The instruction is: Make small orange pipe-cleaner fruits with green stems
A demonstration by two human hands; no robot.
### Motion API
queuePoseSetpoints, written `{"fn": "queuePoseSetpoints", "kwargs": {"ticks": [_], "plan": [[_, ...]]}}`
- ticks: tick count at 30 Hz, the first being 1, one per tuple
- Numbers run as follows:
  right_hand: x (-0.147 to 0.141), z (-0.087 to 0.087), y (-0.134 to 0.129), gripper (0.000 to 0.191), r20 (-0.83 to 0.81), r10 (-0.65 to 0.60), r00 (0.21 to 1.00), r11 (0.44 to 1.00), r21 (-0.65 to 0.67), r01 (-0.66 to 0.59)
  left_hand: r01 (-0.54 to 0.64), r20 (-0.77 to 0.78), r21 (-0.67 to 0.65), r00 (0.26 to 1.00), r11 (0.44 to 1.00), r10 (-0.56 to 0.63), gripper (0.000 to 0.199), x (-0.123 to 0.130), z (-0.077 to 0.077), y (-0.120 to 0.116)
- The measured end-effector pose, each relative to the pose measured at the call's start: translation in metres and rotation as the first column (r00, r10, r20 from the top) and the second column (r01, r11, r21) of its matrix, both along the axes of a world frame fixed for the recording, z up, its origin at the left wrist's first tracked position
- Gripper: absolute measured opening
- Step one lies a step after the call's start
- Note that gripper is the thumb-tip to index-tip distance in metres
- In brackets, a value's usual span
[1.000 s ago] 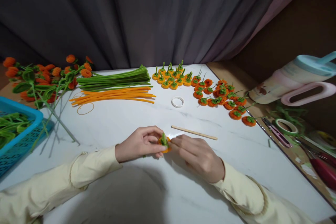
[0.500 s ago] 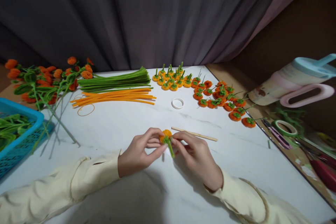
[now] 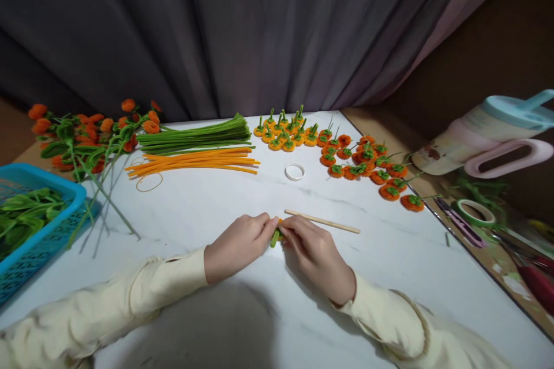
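Note:
Between my hands, low over the table's middle, is a small orange pipe-cleaner pumpkin [image 3: 276,237] with a green stem pointing toward me. My left hand [image 3: 242,244] pinches it from the left, thumb and fingers together. From the right, my right hand [image 3: 318,251] pinches it too, fingers curled. Most of the orange body is hidden behind the fingertips. Just beyond my right hand lies a thin wooden stick [image 3: 322,221]. Farther back sits a white ring of tape [image 3: 295,171].
Green pipe cleaners [image 3: 194,137] and orange ones [image 3: 194,163] lie at the back. Yellow-orange pumpkins [image 3: 285,132] and darker orange ones [image 3: 363,155] stand to their right. At left are a blue basket [image 3: 71,199] and orange flowers [image 3: 89,132]; at right, a tumbler [image 3: 467,132] and pliers [image 3: 461,222].
My left hand has turned over and closed in, its fingers now covering most of the orange body. The green stem shows shorter. The view has shifted slightly.

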State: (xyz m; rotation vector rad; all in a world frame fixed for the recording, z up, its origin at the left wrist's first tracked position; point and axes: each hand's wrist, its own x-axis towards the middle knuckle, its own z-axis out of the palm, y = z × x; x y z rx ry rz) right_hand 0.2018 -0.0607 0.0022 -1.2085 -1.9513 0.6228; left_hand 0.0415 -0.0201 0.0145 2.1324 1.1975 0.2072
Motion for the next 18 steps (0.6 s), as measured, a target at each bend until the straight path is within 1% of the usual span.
{"fn": "queuePoseSetpoints", "kwargs": {"ticks": [2,4,7,8,9,10,12,15,16,18], "plan": [[0.001,-0.004,0.004,0.019,-0.057,-0.007,0.998,0.997,-0.071,0.003,0.046,-0.045,-0.002,0.998,0.999,-0.046,0.031,0.000,0.001,0.003],[0.002,-0.007,0.008,0.019,-0.160,-0.042,0.986,0.980,-0.200,0.009,0.089,-0.066,0.002,0.994,0.996,-0.088,0.029,-0.001,0.002,0.006],[0.002,-0.010,0.014,0.017,-0.319,-0.152,0.935,0.910,-0.414,0.006,0.124,-0.049,0.020,0.991,0.992,-0.123,0.028,-0.002,0.001,0.008],[0.001,-0.011,0.014,0.017,-0.343,-0.187,0.920,0.892,-0.452,0.012,0.121,-0.036,0.029,0.992,0.992,-0.120,0.028,-0.002,0.000,0.008],[0.001,-0.010,0.014,0.017,-0.350,-0.209,0.913,0.885,-0.465,0.024,0.108,-0.020,0.034,0.994,0.994,-0.107,0.027,-0.001,-0.001,0.008],[0.001,-0.010,0.014,0.016,-0.343,-0.215,0.915,0.890,-0.453,0.039,0.085,0.000,0.024,0.996,0.996,-0.085,0.027,-0.001,-0.002,0.007],[0.001,-0.009,0.011,0.015,-0.297,-0.193,0.935,0.926,-0.371,0.074,0.025,0.042,-0.068,0.999,0.997,-0.022,0.027,0.000,-0.003,0.006],[0.002,-0.006,0.005,0.013,-0.162,-0.132,0.978,0.980,-0.168,0.105,-0.028,0.113,-0.260,0.992,0.965,0.059,0.027,0.002,-0.005,0.004],[0.002,-0.005,0.003,0.014,-0.113,-0.120,0.986,0.989,-0.100,0.109,-0.035,0.131,-0.293,0.988,0.955,0.077,0.027,0.002,-0.005,0.003],[0.003,-0.005,0.001,0.017,-0.037,-0.102,0.994,0.995,-0.005,0.102,-0.047,0.151,-0.303,0.984,0.952,0.096,0.027,0.001,-0.006,0.003]]}}
